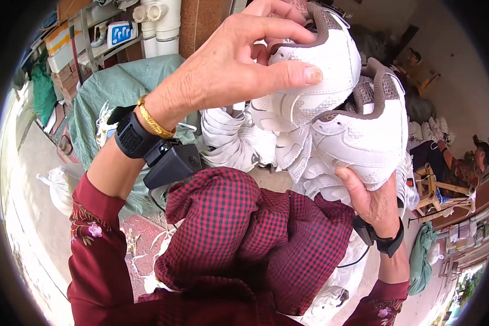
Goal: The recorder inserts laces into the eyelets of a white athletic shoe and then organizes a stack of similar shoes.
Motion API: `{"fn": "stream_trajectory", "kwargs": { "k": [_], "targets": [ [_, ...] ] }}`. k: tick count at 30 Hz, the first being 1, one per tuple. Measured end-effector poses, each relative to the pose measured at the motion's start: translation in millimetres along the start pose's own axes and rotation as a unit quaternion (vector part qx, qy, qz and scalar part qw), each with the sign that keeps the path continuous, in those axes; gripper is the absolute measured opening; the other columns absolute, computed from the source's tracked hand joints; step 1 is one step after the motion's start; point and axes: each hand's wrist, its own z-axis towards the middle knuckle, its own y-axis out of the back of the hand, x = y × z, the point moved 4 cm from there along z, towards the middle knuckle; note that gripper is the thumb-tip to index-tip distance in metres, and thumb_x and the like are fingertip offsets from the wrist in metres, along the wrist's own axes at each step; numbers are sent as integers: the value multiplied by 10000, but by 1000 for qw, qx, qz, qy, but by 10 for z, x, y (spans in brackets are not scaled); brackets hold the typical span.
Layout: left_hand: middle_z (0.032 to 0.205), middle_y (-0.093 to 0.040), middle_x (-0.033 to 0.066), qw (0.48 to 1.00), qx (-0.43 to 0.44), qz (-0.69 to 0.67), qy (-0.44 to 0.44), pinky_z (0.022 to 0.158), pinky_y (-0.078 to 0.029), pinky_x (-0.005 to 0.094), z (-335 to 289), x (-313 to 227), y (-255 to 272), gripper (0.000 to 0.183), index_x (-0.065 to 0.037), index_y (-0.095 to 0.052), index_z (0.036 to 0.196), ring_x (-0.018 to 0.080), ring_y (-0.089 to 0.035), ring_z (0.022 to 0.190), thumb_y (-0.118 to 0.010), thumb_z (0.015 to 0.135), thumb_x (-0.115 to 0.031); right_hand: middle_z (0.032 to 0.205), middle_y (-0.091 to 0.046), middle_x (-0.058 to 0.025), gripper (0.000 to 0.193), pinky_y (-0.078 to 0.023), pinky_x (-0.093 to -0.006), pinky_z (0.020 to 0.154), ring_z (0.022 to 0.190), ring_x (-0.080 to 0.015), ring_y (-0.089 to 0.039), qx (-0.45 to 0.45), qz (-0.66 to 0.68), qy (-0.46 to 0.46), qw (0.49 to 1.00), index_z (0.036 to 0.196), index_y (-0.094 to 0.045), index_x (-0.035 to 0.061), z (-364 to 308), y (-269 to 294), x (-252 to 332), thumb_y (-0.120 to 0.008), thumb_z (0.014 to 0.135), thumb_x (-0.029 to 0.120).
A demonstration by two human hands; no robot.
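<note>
My left hand (244,62) grips a white shoe upper (337,70) with a brown lining, its thumb on the outer side and its fingers at the collar opening. Just below and to the right is a second white shoe upper (367,138), also lined in brown. My right hand (372,204) holds that one from underneath, thumb along its lower side; its other fingers are mostly hidden. The two uppers overlap, heels toward the upper right. More white shoe parts (228,141) lie stacked and bundled behind and below them.
Red-and-black checked cloth (217,212) covers my lap. A green tarp (125,81) lies at the left, near white pipes (167,27) and a plastic bag (60,185). To the right are a wooden stool (430,190) and a person (464,168); another person sits farther back.
</note>
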Motion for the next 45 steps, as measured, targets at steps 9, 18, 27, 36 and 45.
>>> {"fn": "stream_trajectory", "kwargs": {
  "k": [9,18,27,36,45],
  "targets": [
    [1310,-516,232,934,-34,337,-113,988,-397,440,-1004,-1872,213,521,-11,-713,949,324,-521,1165,-882,685,-428,1468,-513,-135,642,-273,-504,1200,1413,-342,-415,165,-76,151,972,1351,-622,153,-764,-13,920,-790,731,189],
    [798,-495,72,964,-126,205,110,827,-381,372,-2255,-1301,-164,453,-29,-488,729,256,-459,885,-853,734,-298,1146,-681,-225,277,-473,-477,962,1075,-424,-628,195,237,-18,952,1136,-683,-3,-1367,-1016,1216,-672,893,130],
    [953,-541,115,947,-207,142,200,857,-411,357,-2542,-1075,-87,384,24,-570,960,230,-488,910,-743,840,-297,1187,-661,-234,313,-416,-500,1025,1148,-434,-585,199,208,-57,956,1179,-661,-9,-1585,-1165,1270,-667,903,138],
    [1158,-608,167,936,-96,189,280,971,-432,374,-2425,-909,69,780,58,-561,1287,252,-560,1090,-765,814,-528,1177,-656,-244,300,-401,-501,1033,1139,-443,-574,170,239,-99,951,1169,-658,-24,-1661,-1175,1300,-648,913,130],
    [950,-596,187,905,-102,206,358,786,-464,380,-2475,-967,228,788,145,-605,1009,263,-570,902,-772,771,-588,1142,-671,-230,323,-393,-526,1065,1119,-428,-601,100,55,19,993,1174,-672,-2,-1715,-997,1619,-642,861,72]
  ]
}}
